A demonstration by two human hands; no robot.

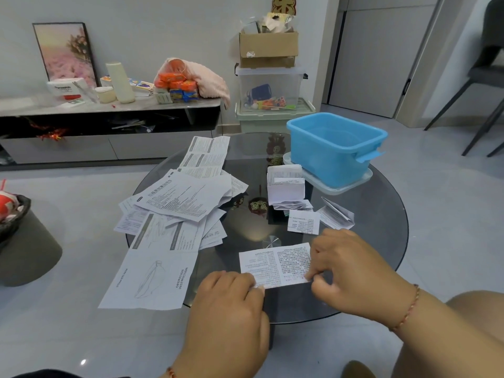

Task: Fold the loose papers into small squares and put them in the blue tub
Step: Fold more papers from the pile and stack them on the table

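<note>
Both hands on a small printed sheet (275, 264) at near edge of the round glass table (381, 227). Left hand (231, 298) pinches its near-left corner, right hand (351, 271) pinches near-right edge. Blue tub (335, 148) sits at table's far right, w/ folded squares (286, 186) just beside it. Loose papers (174, 214) piled on table's left, overhanging the rim.

The round table (368, 214) is dark, glossy glass that mirrors the room, and the blue tub (327, 156) on it is smooth, slightly shiny plastic standing on a clear plastic lid (351, 184). The loose sheets (174, 203) and the folded squares (286, 186) are thin, matt printed paper, creased in places.
</note>
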